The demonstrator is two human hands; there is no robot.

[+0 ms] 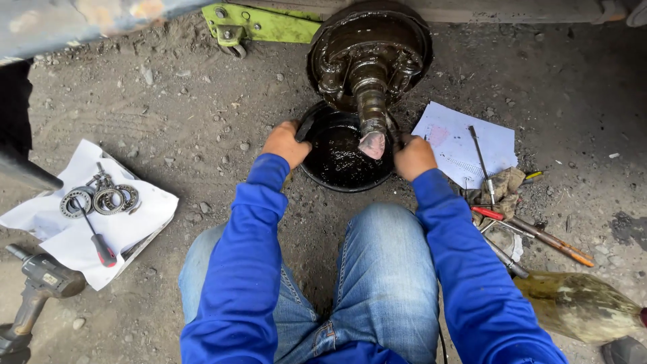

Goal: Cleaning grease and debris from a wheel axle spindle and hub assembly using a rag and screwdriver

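The head view looks down on rough, dark, gravelly ground stained with oil, with small stones scattered over it; at the top stands a greasy wheel hub with its axle spindle pointing toward the camera, a rag-like scrap at its tip; a yellow-green metal bracket lies just left of the hub; directly below the spindle sits a round black pan full of dark oily sludge, resting on the ground between the person's knees and the hub; the left hand is closed over the pan's left rim, fingers curled around the edge, blue sleeve running back to the shoulder; the right hand grips the pan's right rim in the same way, knuckles up; both arms reach forward over jeans-clad knees; to the left a white sheet carries bearing rings and a red-handled screwdriver; a power drill lies near the lower left corner; to the right a white paper lies beside the pan, with a long thin tool across it, and further hand tools lie just below it.
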